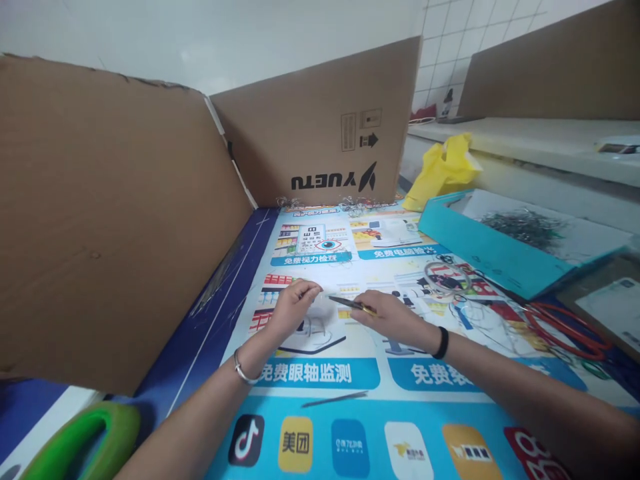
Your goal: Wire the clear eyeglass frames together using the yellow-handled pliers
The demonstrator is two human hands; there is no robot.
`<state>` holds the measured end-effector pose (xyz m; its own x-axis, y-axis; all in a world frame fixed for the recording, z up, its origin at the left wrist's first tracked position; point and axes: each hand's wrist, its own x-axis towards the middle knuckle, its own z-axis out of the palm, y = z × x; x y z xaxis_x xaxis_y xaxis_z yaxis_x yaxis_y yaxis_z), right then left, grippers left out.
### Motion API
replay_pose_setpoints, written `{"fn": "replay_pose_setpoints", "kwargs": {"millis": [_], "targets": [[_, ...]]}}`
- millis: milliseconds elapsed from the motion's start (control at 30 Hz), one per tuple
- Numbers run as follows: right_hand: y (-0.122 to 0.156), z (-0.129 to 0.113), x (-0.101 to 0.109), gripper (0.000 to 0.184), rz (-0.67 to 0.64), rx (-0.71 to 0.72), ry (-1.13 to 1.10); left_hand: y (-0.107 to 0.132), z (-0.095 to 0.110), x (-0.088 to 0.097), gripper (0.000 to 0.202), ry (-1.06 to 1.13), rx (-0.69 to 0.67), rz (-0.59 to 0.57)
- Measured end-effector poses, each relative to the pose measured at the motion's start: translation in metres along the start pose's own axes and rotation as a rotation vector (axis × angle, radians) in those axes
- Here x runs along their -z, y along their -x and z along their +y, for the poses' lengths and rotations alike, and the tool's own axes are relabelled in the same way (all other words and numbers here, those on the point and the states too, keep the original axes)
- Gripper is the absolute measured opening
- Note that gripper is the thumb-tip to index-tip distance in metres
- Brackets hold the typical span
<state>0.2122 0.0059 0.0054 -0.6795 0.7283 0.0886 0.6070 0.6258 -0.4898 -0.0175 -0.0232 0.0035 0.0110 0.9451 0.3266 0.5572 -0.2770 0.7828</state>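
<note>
My left hand (299,300) is closed in a pinch, fingertips together on what looks like a thin wire; most of it is too fine to make out. Just to the right, my right hand (383,312) grips a pair of scissors (345,302) with dark blades and a yellowish handle. The blade tips point left and lie close to the left fingertips. Both hands are held low over a printed poster sheet (325,413) covering the table. A thin dark strip (335,399) lies on the sheet nearer to me.
Cardboard panels (100,220) stand at the left and back. On the right are a turquoise box (495,247) with a pile of dark wire pieces (523,227), a clear wire coil (445,277), a red wire coil (565,333) and a yellow bag (443,170). A green tape roll (85,443) sits front left.
</note>
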Motion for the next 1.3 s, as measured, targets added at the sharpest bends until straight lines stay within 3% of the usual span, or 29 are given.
{"fn": "replay_pose_setpoints", "kwargs": {"millis": [400, 667, 900, 1000, 1200, 1300], "targets": [[-0.001, 0.002, -0.008, 0.033, -0.019, -0.015, 0.044, 0.01, 0.015, -0.007, 0.014, 0.001, -0.034, -0.072], [0.0, -0.003, 0.006, 0.032, -0.101, -0.102, 0.051, 0.011, 0.013, -0.012, 0.015, 0.205, 0.222, -0.121], [0.002, 0.002, 0.004, 0.035, -0.116, -0.058, 0.007, 0.015, 0.014, -0.014, 0.024, 0.226, 0.288, -0.129], [0.002, 0.005, -0.001, 0.035, -0.111, -0.042, 0.025, 0.017, 0.016, -0.014, 0.024, 0.12, 0.261, -0.139], [0.003, 0.007, 0.004, 0.035, -0.138, -0.055, 0.061, 0.012, 0.01, -0.007, 0.032, -0.129, 0.046, -0.139], [0.001, 0.009, 0.016, 0.036, -0.183, -0.081, 0.095, 0.002, -0.001, 0.009, 0.027, -0.178, 0.059, -0.033]]}}
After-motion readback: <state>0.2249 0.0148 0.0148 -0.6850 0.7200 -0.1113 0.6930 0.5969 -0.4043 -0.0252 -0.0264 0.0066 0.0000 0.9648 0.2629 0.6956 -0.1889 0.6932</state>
